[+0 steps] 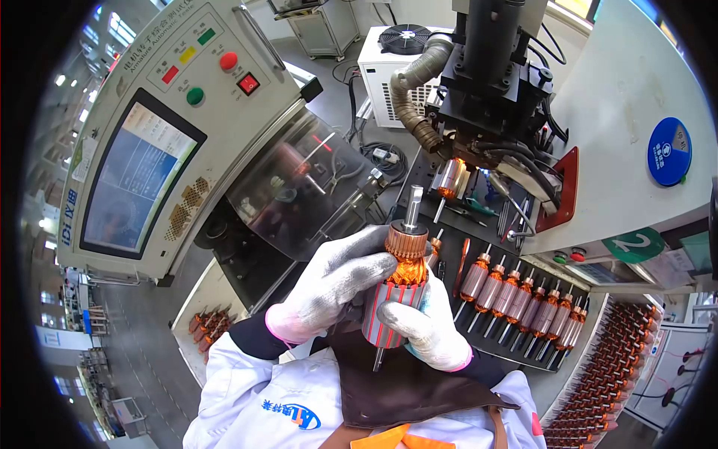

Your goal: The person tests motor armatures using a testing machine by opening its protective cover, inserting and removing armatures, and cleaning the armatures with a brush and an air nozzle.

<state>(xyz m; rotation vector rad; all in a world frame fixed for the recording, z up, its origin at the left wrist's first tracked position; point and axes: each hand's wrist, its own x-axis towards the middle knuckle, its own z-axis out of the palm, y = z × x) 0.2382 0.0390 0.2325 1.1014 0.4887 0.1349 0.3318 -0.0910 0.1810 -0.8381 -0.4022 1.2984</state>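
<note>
Motor armature with a bright steel shaft, ribbed copper collar, orange windings and grey, red-striped body (404, 290), held before my chest, thick shaft end up and slightly tilted. Left hand in a grey-white glove with a pink cuff (329, 280): my fingers curl against its side, pressing near the windings. Right hand in a matching glove (437, 333): my thumb lies across the striped body; most of my other fingers are hidden behind it, and I cannot tell how they are spaced.

Together, armature and hands block part of the dark table (479, 232). Just beyond the copper collar, a second copper-ended piece (435, 243) is partly covered. Beside it lies a slender red-handled tool (461, 262); to the right, a slanting row of copper-and-grey armatures (506, 297) runs toward a rack of many shaft-up armatures (606, 367).

Overhead stands a black machine head (490, 86) with a ribbed grey hose (407, 86); beneath it, another armature (449, 179) sits in an orange glow. On the left, a clear curved cover (284, 187) adjoins a pale grey tester cabinet with a lit screen (176, 142); below, a pale bin (187, 348) holds a heap of copper-coloured armatures (212, 329).
</note>
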